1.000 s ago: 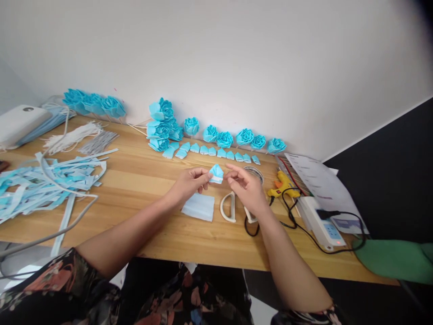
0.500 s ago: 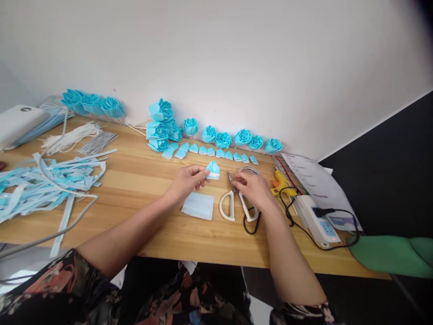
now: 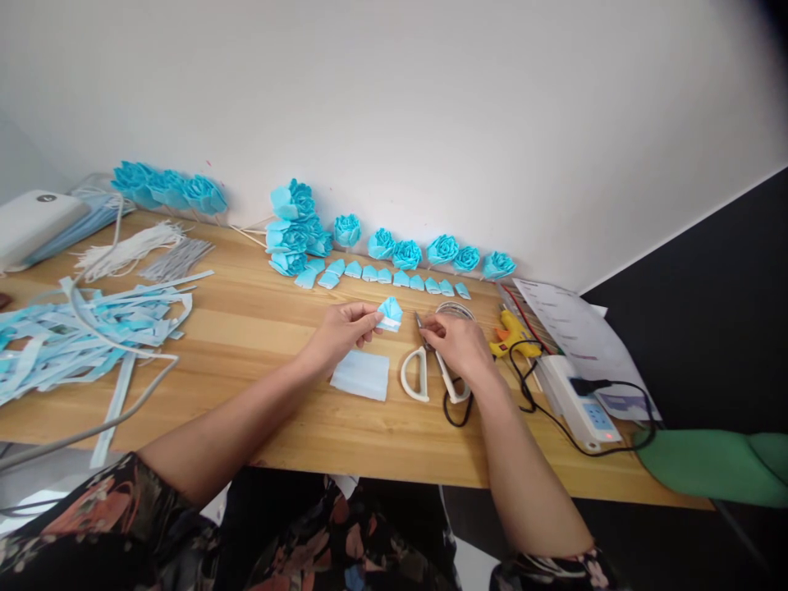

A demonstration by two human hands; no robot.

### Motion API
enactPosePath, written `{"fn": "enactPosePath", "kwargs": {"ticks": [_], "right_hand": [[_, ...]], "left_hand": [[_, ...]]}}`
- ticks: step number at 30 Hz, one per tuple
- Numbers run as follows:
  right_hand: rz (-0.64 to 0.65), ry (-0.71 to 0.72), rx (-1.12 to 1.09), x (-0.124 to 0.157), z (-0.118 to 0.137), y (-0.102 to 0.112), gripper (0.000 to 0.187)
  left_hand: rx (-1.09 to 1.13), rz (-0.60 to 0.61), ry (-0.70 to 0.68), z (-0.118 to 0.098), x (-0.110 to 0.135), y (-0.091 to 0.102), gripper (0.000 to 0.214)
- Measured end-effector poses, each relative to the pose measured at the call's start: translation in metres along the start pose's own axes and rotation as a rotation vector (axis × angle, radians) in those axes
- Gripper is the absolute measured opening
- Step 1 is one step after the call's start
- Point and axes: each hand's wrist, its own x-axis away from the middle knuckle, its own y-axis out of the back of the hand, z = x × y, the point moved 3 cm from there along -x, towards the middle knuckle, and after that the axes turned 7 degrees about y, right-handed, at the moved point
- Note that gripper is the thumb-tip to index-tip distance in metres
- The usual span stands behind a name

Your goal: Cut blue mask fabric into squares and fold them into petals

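Note:
My left hand (image 3: 352,330) pinches a small folded blue petal-shaped piece of fabric (image 3: 390,311) with a white strip along its lower edge. Just below that hand, a pale blue rectangular piece (image 3: 362,377) lies flat on the wooden table. My right hand (image 3: 454,338) is closed around the middle of a pair of scissors (image 3: 423,376), near the pivot. Their white handles point toward me, and a blade tip shows beyond the fingers. Partly behind the right hand is a roll of tape (image 3: 455,309).
Blue fabric flowers (image 3: 406,254) stand along the wall, with a row of folded petals (image 3: 400,280) before them. At right are a yellow glue gun (image 3: 515,332), a power strip (image 3: 582,406) and paper sheets (image 3: 563,328). Blue strips (image 3: 92,336) and a cable (image 3: 144,394) cover the left side.
The folded petal has shifted very slightly to the right and down in view. Both hands keep their hold, and little else differs.

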Motion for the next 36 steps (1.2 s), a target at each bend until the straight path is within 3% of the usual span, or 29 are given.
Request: {"fn": "enactPosePath", "kwargs": {"ticks": [12, 16, 20, 23, 28, 36], "right_hand": [[-0.032, -0.036, 0.147, -0.002, -0.003, -0.001, 0.013], [-0.095, -0.054, 0.060, -0.001, -0.002, 0.000, 0.013], [-0.351, 0.065, -0.151, 0.006, 0.015, 0.010, 0.016], [-0.488, 0.213, -0.142, 0.013, 0.032, 0.017, 0.017], [-0.502, 0.401, -0.119, 0.017, 0.046, 0.017, 0.014], [-0.449, 0.466, -0.100, 0.017, 0.049, 0.014, 0.016]], "left_hand": [[-0.045, 0.026, -0.001, 0.004, -0.002, 0.001, 0.029], [-0.059, 0.024, 0.005, 0.003, -0.001, 0.000, 0.031], [-0.081, 0.037, 0.033, 0.000, 0.002, -0.003, 0.032], [-0.080, 0.071, 0.049, 0.000, 0.002, -0.004, 0.031], [-0.080, 0.090, 0.064, 0.003, 0.001, -0.004, 0.030], [-0.080, 0.112, 0.065, 0.002, 0.003, -0.005, 0.030]]}}
